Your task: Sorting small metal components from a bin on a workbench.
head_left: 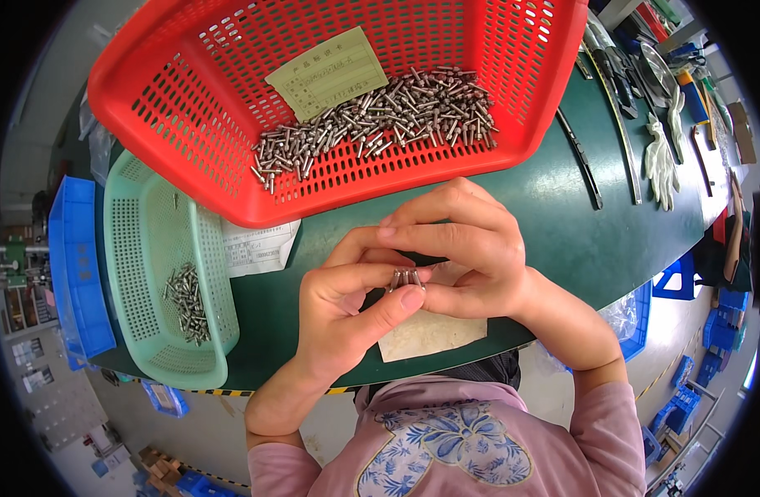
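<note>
My left hand [347, 302] pinches a few small metal pins [406, 278] between thumb and fingers, their ends showing side by side. Against the same pins, my right hand [471, 248] is closed, its thumb and a fingertip meeting them; its other fingers arch over toward the left hand. Both hands are above the green table, just in front of a large red perforated basket [355, 195]. In that basket lies a heap of similar metal pins [380, 116] with a yellow-green paper card [327, 73] on top. Beneath my hands is a pale sheet [434, 334].
To the left, a light green basket [210, 257] holds a smaller pile of metal pins [186, 303]. Beside it stands a blue bin [83, 265]. A printed paper [260, 247] lies partly under the red basket. White gloves [661, 166] and long tools lie at the right on the green table [595, 240].
</note>
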`<act>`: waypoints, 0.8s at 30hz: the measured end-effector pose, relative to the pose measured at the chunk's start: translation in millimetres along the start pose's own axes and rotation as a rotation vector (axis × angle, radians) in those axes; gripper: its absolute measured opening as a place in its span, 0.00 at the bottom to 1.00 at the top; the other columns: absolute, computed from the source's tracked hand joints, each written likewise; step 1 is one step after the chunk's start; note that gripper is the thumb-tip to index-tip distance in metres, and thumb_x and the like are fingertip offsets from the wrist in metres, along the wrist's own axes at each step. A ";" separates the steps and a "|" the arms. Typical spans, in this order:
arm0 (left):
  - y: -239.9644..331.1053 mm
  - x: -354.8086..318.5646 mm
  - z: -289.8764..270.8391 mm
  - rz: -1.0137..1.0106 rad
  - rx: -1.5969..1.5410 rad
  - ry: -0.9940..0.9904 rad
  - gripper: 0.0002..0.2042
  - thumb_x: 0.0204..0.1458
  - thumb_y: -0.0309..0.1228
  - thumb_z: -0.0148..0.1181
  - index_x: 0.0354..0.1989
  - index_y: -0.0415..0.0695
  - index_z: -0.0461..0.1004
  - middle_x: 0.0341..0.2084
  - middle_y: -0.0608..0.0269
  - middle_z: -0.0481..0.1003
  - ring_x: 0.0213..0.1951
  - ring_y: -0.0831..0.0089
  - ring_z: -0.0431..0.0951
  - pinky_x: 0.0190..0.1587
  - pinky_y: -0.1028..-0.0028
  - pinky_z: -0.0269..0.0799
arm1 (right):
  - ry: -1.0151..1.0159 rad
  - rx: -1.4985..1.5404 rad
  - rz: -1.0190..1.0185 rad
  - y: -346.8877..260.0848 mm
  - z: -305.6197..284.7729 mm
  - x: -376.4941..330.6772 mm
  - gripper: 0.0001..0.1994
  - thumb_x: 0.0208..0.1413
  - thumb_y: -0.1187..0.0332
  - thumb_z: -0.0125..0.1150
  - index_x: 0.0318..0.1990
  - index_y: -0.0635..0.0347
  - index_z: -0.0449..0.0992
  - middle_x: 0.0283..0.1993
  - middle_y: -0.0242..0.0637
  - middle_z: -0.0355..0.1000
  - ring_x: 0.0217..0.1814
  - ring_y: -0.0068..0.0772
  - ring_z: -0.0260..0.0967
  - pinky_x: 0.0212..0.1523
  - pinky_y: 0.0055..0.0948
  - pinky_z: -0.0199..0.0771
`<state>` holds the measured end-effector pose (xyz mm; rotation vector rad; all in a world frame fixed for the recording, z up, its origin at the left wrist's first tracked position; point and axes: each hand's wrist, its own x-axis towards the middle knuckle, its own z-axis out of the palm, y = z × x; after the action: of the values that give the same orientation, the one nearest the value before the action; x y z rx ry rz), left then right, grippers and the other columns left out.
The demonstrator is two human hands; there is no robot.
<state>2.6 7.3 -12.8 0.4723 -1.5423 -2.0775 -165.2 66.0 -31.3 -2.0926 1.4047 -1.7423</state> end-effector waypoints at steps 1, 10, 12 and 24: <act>0.5 -0.5 0.3 -0.004 -0.006 0.007 0.07 0.48 0.19 0.61 0.36 0.32 0.77 0.42 0.57 0.69 0.43 0.72 0.72 0.45 0.76 0.69 | 0.005 -0.002 0.003 -0.3 0.2 0.3 0.20 0.35 0.68 0.67 0.41 0.62 0.78 0.37 0.39 0.74 0.30 0.31 0.69 0.29 0.28 0.64; 1.4 0.2 1.5 0.012 0.040 0.027 0.08 0.47 0.20 0.61 0.36 0.33 0.78 0.39 0.57 0.70 0.40 0.73 0.72 0.43 0.77 0.68 | 0.000 -0.009 0.010 -0.4 0.1 0.3 0.20 0.34 0.68 0.67 0.41 0.62 0.78 0.37 0.39 0.74 0.31 0.32 0.69 0.30 0.28 0.65; 1.4 0.2 1.6 0.016 0.049 0.033 0.08 0.47 0.20 0.62 0.36 0.33 0.78 0.39 0.57 0.70 0.40 0.74 0.72 0.42 0.78 0.68 | 0.001 -0.008 0.009 -0.2 0.0 0.5 0.20 0.34 0.68 0.67 0.41 0.62 0.78 0.37 0.39 0.74 0.31 0.32 0.69 0.30 0.28 0.65; 0.4 -0.1 1.1 0.059 0.135 0.049 0.08 0.46 0.20 0.63 0.36 0.35 0.79 0.39 0.58 0.70 0.39 0.75 0.72 0.40 0.78 0.68 | -0.002 -0.009 0.020 0.3 0.7 -0.9 0.20 0.35 0.68 0.67 0.41 0.61 0.78 0.38 0.38 0.74 0.32 0.32 0.70 0.31 0.28 0.65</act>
<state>2.2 8.0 -12.1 0.5160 -1.6539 -1.9120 -164.8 66.1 -32.3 -2.0773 1.4298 -1.7295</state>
